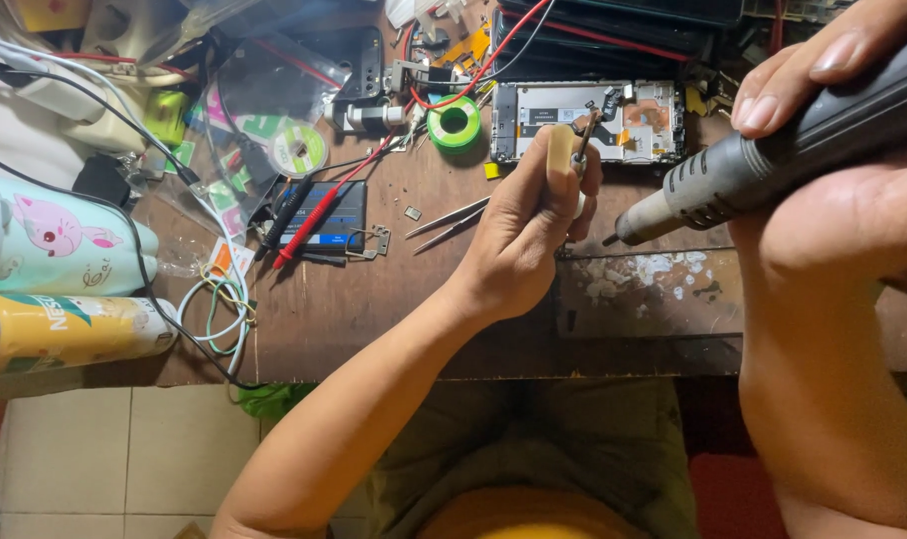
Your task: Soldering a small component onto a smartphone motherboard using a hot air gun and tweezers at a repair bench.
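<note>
My left hand (528, 235) grips a small tool with a pale yellow handle (560, 152); its tip reaches the opened phone frame (533, 120) lying on the brown wooden table (374, 309). My right hand (833, 130) is closed around a grey hot-air handpiece (713, 190), whose metal nozzle points left and down toward the table beside the left hand. Metal tweezers (449, 224) lie on the table just left of my left hand.
A green solder spool (454, 123), red and black probe leads (299, 215), a dark battery (326, 215), plastic bags and cables crowd the back left. A yellow can (64, 329) and a pale bottle (54, 240) lie at the left edge. Tiled floor shows below.
</note>
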